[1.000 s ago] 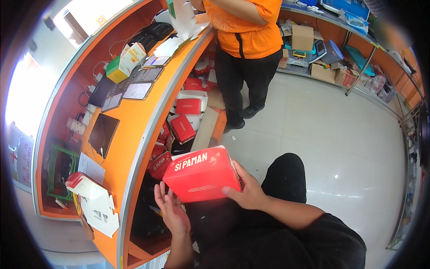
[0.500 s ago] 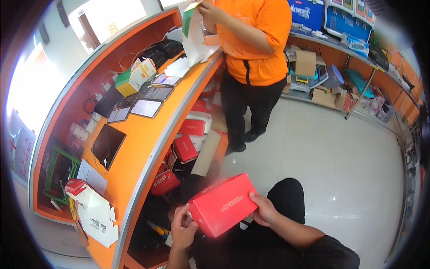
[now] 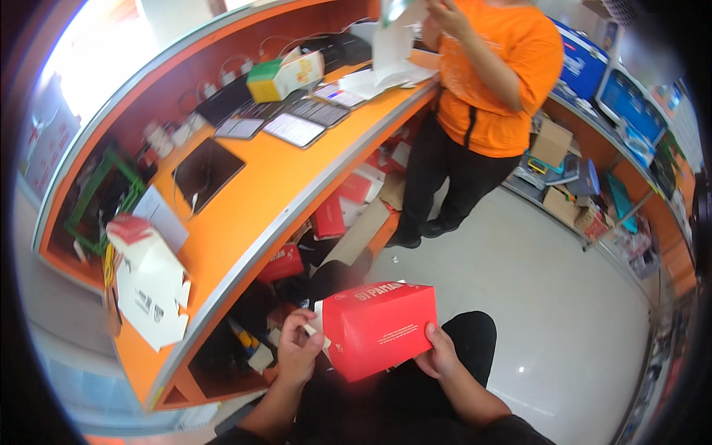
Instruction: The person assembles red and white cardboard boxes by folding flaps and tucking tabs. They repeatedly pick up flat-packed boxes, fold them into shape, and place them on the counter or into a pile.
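Note:
Over my lap I hold a red cardboard box (image 3: 382, 330) with pale printing. My right hand (image 3: 439, 356) grips its right end, thumb on the front face and fingers underneath. At the box's left end, my left hand (image 3: 298, 348) pinches a white flap between thumb and fingers. That end shows white inner card. More red boxes (image 3: 328, 217) lie in the space under the orange counter (image 3: 245, 245), past my left hand.
On the counter are a partly folded red-and-white carton (image 3: 152, 289), a dark tablet (image 3: 209, 172), several phones (image 3: 294, 129) and a green-yellow box (image 3: 285, 76). A person in an orange shirt (image 3: 500, 67) stands at its far end, handling white card. Shelves (image 3: 593, 189) line the right.
The view has swung left, so the counter and person sit farther right. The box has tilted, showing more of its printed top. My left hand now pinches the flap more visibly.

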